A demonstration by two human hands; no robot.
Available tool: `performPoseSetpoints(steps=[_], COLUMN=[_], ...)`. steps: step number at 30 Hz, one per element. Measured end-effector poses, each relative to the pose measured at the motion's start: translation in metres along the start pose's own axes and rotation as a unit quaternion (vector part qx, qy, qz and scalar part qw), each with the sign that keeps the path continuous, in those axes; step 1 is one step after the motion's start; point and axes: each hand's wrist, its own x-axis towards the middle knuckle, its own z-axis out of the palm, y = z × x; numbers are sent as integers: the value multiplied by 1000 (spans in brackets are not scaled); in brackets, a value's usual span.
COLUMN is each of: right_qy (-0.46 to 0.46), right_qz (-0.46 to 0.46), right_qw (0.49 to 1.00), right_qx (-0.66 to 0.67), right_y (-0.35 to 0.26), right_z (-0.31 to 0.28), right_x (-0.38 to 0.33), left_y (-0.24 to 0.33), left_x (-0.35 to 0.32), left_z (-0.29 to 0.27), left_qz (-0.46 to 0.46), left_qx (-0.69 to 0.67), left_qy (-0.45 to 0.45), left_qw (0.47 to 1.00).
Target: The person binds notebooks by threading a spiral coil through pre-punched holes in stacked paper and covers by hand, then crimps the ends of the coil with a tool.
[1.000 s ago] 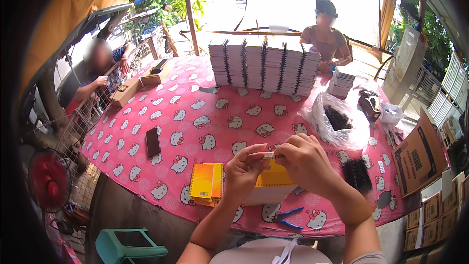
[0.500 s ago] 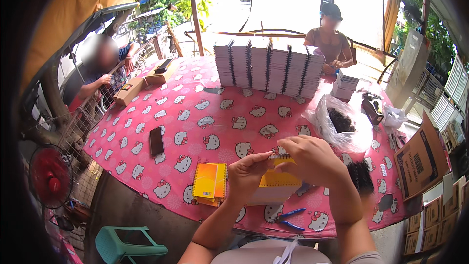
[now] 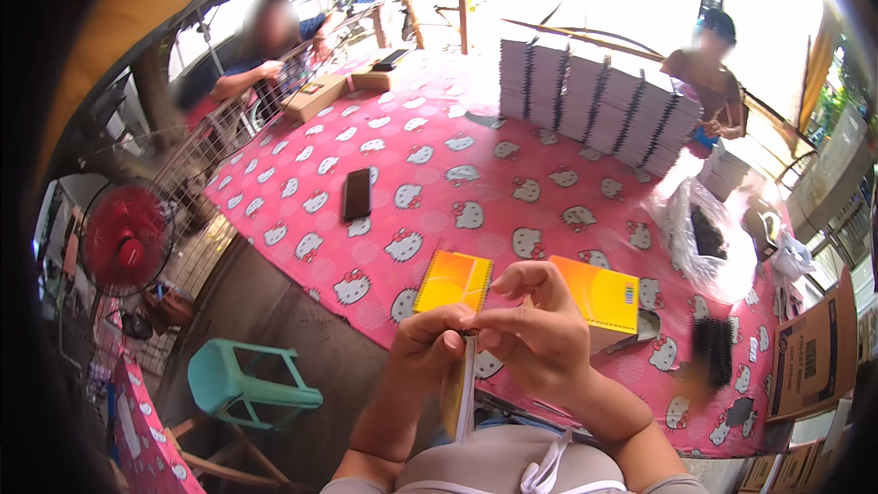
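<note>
Both hands are working close together over the near edge of the worktop (image 3: 302, 210), which is wearing a pink cloth with a white cat-face print. The left hand (image 3: 430, 348) is clenching around the top of a thin notebook (image 3: 459, 393) held edge-on and upright, its pages pointing down toward the person's lap. The right hand (image 3: 540, 334) is lying just beside the left grip, touching it, fingers curled and pinching at the same top edge of the notebook; thumb and forefinger are meeting there.

Just beyond the left grip an orange spiral notebook (image 3: 455, 282) is lying flat on the cloth. Just beyond and to the right of the right grip a second orange notebook (image 3: 602, 295) is resting on a small stack.

Further out from both grips: a dark phone (image 3: 357, 194), a clear plastic bag (image 3: 704, 242) with dark contents, and a row of stacked white notebooks (image 3: 594, 101) at the far side. A green plastic stool (image 3: 242, 384) is standing below and left of the left grip.
</note>
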Motion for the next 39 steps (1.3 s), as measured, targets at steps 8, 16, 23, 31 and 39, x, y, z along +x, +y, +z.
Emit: performPoseSetpoints(steps=[8,16,23,31,39], right_qy=[-148,-226,-202,-92,25], right_qz=[459,508,37,266,121], right_qw=[830,789,954,941,969], right_qx=[281,262,-216,-185,-214], right_y=[32,84,50,139,11], right_z=[27,53,76,96,-1], right_x=[-21,-39,-54,-12,-48], left_y=[27,29,-1,-79,-107], left_x=[-17,-14,-17,19,14], left_z=[-57,-68,-133,-194,-143], left_qz=[-83,24,-435,-167,-239], left_qx=[268,670,119,113,673], left_qy=[-30,-139,-103,165,71], left_qw=[959,729,887,966,697])
